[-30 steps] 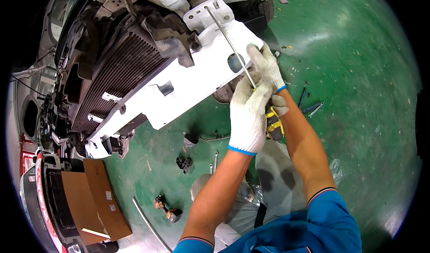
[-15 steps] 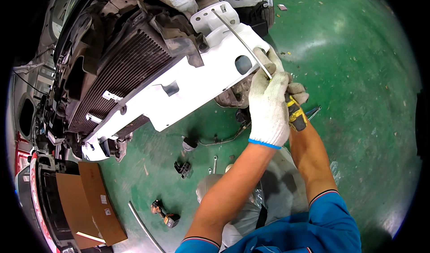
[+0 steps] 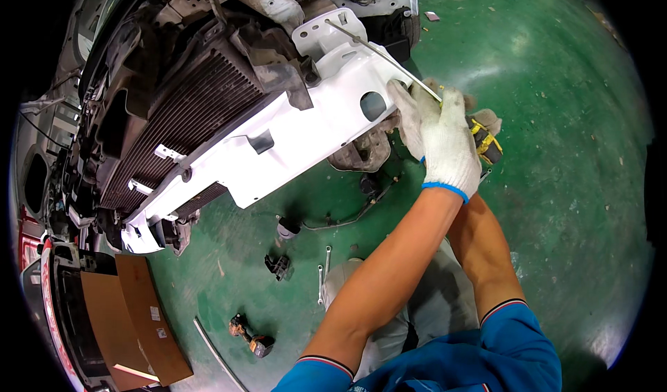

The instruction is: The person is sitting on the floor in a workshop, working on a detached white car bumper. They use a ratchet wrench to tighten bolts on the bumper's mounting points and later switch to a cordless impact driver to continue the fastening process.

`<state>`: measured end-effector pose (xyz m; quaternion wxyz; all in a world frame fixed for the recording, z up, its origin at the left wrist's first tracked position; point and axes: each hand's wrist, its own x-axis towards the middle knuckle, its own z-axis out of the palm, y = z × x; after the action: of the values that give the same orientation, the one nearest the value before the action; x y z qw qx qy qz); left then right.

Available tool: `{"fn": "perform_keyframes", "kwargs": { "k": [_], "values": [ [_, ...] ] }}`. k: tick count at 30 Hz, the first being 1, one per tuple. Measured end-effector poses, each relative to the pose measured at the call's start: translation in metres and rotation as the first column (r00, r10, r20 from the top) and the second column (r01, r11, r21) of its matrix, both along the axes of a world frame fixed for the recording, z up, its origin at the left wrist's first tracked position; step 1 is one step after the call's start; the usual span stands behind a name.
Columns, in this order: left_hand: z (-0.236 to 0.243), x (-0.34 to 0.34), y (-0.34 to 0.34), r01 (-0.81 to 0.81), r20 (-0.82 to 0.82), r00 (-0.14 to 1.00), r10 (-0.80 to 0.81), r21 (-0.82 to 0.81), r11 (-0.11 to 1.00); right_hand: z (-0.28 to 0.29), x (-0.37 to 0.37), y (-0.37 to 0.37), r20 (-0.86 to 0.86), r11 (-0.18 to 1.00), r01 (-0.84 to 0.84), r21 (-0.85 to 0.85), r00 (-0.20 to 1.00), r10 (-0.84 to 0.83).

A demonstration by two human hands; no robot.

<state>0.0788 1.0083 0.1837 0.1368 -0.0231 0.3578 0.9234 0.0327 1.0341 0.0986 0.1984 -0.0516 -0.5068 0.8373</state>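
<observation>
White knit work gloves with blue cuffs cover both hands. My left hand (image 3: 445, 142) is closed around a yellow-and-black tape measure (image 3: 488, 145), its thumb along the narrow blade (image 3: 382, 55). That blade slants up-left to the holed flange at the end of a white-painted panel (image 3: 292, 142). Partly behind the left hand, my right hand (image 3: 406, 111) sits by the panel's right end; its fingers are largely hidden. The forearms cross near the wrists.
A dark finned radiator (image 3: 187, 114) stands behind the panel in the opened vehicle front. On the green floor lie a cordless power tool (image 3: 251, 336), wrenches (image 3: 324, 274), a black part (image 3: 278, 267) and a long strip (image 3: 219, 354). A cardboard piece (image 3: 135, 322) leans at lower left.
My left hand and the tape measure have moved right and slightly up, away from the panel. The blade still reaches the flange. The whole view has shifted slightly.
</observation>
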Motion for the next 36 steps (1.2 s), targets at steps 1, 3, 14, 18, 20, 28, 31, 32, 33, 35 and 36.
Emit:
{"fn": "perform_keyframes", "kwargs": {
  "k": [1, 3, 14, 18, 20, 28, 31, 32, 33, 35, 36],
  "values": [
    [0.003, 0.0, 0.001, 0.009, 0.015, 1.0, -0.01, 0.03, 0.999, 0.0, -0.002, 0.001, -0.001, 1.0, 0.0, 0.003, 1.0, 0.0],
    [0.009, 0.001, 0.001, 0.026, 0.043, 0.999, -0.03, 0.092, 0.995, 0.001, -0.002, 0.003, 0.0, 1.0, 0.004, 0.013, 1.0, -0.004],
    [0.006, 0.007, -0.05, 0.066, 0.05, 0.997, -0.066, 0.011, 0.998, -0.008, -0.029, -0.004, 0.027, 0.996, -0.035, 0.086, 0.999, 0.033],
    [0.003, 0.003, -0.083, 0.123, 0.066, 0.99, -0.125, 0.041, 0.992, -0.021, -0.049, -0.012, 0.019, 0.997, -0.053, 0.054, 0.998, 0.052],
    [0.006, 0.003, -0.097, 0.134, 0.111, 0.984, -0.138, 0.045, 0.99, -0.022, -0.05, -0.014, 0.003, 0.999, -0.05, -0.001, 0.999, 0.05],
    [0.013, 0.002, -0.138, 0.188, 0.106, 0.978, -0.181, -0.062, 0.98, -0.015, -0.045, -0.017, 0.05, 0.99, -0.092, -0.104, 0.994, 0.098],
    [0.012, -0.003, -0.151, 0.235, 0.083, 0.968, -0.235, 0.011, 0.972, -0.019, -0.048, -0.017, 0.039, 0.988, -0.11, -0.105, 0.993, 0.114],
    [0.011, -0.005, -0.155, 0.262, 0.079, 0.961, -0.264, 0.038, 0.964, -0.021, -0.05, -0.015, 0.029, 0.989, -0.106, -0.1, 0.994, 0.109],
    [0.011, -0.004, -0.157, 0.254, 0.074, 0.964, -0.255, 0.019, 0.967, -0.025, -0.052, -0.014, 0.02, 0.991, -0.103, -0.088, 0.994, 0.105],
    [0.012, -0.004, -0.158, 0.251, 0.085, 0.965, -0.249, -0.011, 0.968, -0.029, -0.055, -0.015, 0.011, 0.993, -0.105, -0.062, 0.994, 0.106],
    [0.012, -0.004, -0.157, 0.247, 0.079, 0.966, -0.246, -0.003, 0.969, -0.031, -0.056, -0.013, 0.009, 0.993, -0.107, -0.045, 0.994, 0.107]
  ]
}}
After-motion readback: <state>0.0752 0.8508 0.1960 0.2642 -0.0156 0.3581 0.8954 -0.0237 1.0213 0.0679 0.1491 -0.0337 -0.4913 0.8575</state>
